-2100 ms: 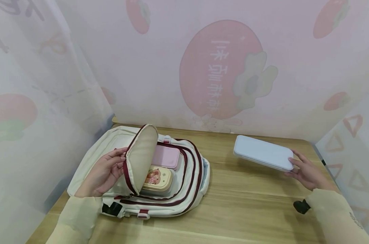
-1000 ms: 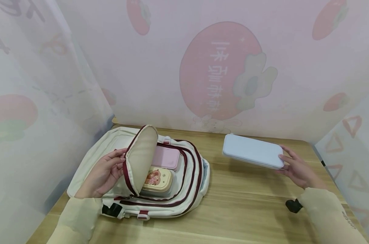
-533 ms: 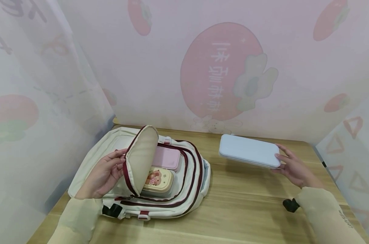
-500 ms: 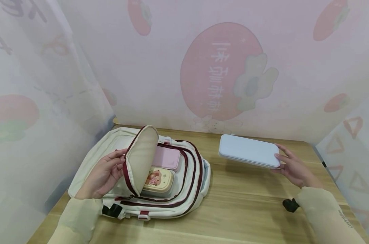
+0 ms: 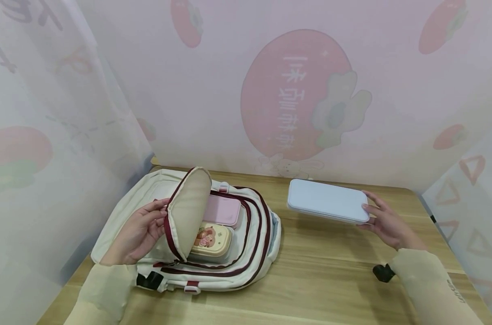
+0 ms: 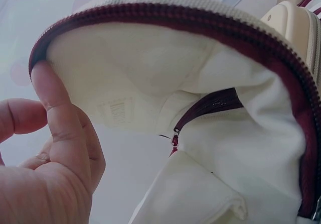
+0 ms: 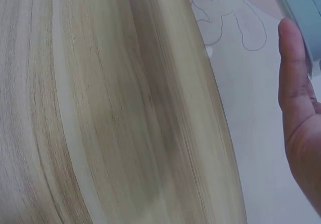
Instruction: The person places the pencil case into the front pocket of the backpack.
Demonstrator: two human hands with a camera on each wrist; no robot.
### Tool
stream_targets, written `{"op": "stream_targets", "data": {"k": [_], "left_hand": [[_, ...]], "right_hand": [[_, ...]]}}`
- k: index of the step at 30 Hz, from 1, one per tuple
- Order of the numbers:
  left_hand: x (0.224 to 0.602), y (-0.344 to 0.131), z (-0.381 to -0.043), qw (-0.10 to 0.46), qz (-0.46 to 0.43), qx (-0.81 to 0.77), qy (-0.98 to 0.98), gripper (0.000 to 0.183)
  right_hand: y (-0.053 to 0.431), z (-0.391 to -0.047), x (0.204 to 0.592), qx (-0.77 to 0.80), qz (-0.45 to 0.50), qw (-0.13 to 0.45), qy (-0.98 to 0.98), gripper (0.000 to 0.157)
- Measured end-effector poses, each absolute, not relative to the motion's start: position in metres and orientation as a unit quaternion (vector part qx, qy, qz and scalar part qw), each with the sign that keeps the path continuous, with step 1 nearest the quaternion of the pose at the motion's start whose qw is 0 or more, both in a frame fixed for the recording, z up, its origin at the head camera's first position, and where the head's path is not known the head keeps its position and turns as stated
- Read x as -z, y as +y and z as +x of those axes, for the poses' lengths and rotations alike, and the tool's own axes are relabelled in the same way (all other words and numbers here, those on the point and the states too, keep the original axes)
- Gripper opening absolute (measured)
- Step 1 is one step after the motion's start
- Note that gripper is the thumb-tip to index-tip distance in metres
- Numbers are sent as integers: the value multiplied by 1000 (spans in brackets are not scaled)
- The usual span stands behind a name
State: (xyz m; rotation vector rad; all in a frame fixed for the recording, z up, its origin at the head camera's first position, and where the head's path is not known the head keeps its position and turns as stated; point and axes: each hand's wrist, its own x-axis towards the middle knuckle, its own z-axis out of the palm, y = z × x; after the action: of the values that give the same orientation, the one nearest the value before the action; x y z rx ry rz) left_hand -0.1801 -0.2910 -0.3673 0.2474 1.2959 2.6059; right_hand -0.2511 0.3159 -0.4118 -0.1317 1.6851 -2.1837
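A white backpack (image 5: 128,203) with dark red zippers lies on its back, its front pocket unzipped. My left hand (image 5: 142,230) pinches the edge of the pocket flap (image 5: 191,207) and keeps it raised; the left wrist view shows the flap's pale lining (image 6: 125,68). Inside the pocket sit a pink case (image 5: 223,211) and, nearer me, a cream box (image 5: 213,239) with a cartoon picture on its lid. To the right, my right hand (image 5: 388,225) grips one end of a flat pale blue box (image 5: 327,201), thumb on top, holding it above the table.
The wooden table (image 5: 319,280) reaches back to a pink printed curtain (image 5: 213,99). More printed cloth (image 5: 39,90) hangs close at the left, beside the backpack. A buckle (image 5: 192,287) sticks out from the bag's near side.
My right hand has carried the pale blue box leftward, closer to the backpack. The left hand and the raised flap have stayed in place.
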Motion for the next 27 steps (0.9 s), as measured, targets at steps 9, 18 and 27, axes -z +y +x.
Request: {"op": "stream_targets", "data": {"k": [9,18,27], "left_hand": [[368,-292,-181,115,92,-889,433,41],[368,-292,-180,117,88,-888,435,41],[366,-290,-181,113,89,-886,441,38]], "right_hand": [[309,-252,411,781,-60,190,591,38],[302,-252,412,780,-62,195,592,39],[291,-252,413,771,-28,192,607,41]]}}
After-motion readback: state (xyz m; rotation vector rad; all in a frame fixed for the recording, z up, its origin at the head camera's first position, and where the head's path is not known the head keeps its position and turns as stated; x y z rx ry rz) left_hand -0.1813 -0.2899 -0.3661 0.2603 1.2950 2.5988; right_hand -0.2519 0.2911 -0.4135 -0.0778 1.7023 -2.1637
